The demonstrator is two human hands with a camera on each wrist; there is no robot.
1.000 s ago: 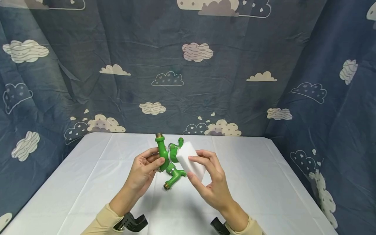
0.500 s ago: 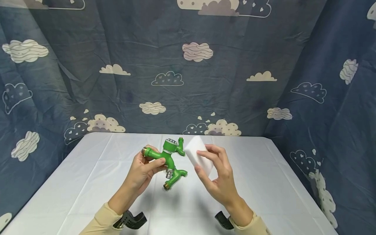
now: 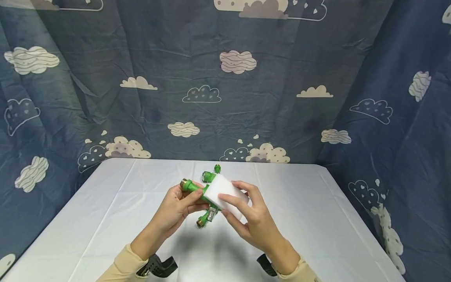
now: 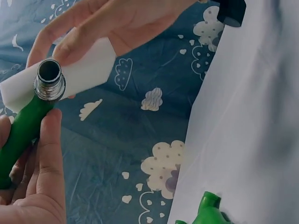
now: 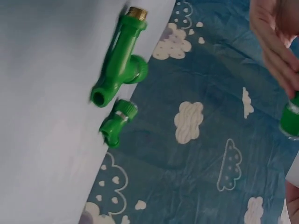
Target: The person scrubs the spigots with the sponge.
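My left hand (image 3: pixel 172 209) holds a green tap (image 3: pixel 191 186) between thumb and fingers above the table. Its brass inlet end points up and left in the head view, and its silver threaded spout (image 4: pixel 50 83) faces the left wrist camera. Pinched in my right hand (image 3: pixel 256 217) is a white sponge block (image 3: pixel 216 188), which covers part of the tap in the head view. Contact between sponge and tap appears likely there, but its exact spot is hidden. At the right wrist view's edge, a green part of the held tap (image 5: pixel 290 119) shows.
Two more green taps lie on the white-covered table (image 3: pixel 310 219): the nearer tap (image 5: pixel 119 60) sits partly beneath the held one, the farther tap (image 5: pixel 117 122) behind it. A dark blue cloud-patterned curtain (image 3: pixel 260 117) encloses the back and sides.
The held tap has turned from upright to slanting left. The sponge moved away to the right half a second ago, and now it is back over the tap.
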